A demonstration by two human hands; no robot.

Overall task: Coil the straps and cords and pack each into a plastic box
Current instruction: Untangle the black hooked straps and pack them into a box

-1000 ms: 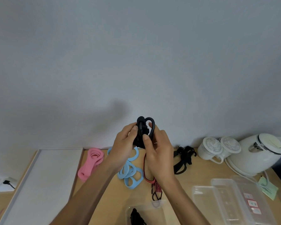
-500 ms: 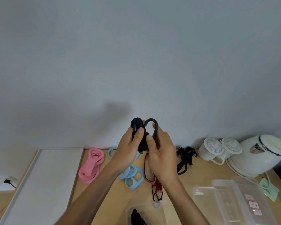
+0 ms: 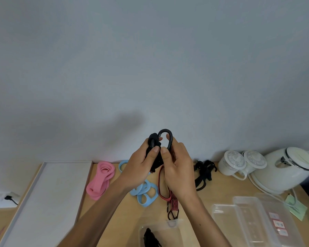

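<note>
**Q:** What occupies the left part of the wooden table (image 3: 212,191)?

**A:** A flat white tray (image 3: 48,193). Just right of it lies a coiled pink strap (image 3: 100,180), then a looped pale blue strap (image 3: 146,195), partly hidden behind the left forearm.

**Q:** How do the hands stand?

**A:** Both are raised above the table, in front of the wall. The left hand (image 3: 139,164) curls its fingers round a bunched black cord (image 3: 152,139), with the thumb pressed on the front of it. The right hand (image 3: 178,168) pinches the same bundle, its fingers lying along the right side of the cord's black hook (image 3: 170,138). The hook arches above both hands, and the two thumbs nearly meet.

**Q:** What lies to the right?

**A:** Below the right wrist a red-and-black cord (image 3: 174,202) lies on the table. Its end hooks reach the rim of a clear plastic box (image 3: 168,224) at the near edge, with a black bundle (image 3: 150,237) inside. Further right are a loose black strap (image 3: 203,172), two lidded white cups (image 3: 234,163) and a white kettle (image 3: 285,168). Nearer the camera is a stack of clear boxes (image 3: 248,220).
</note>
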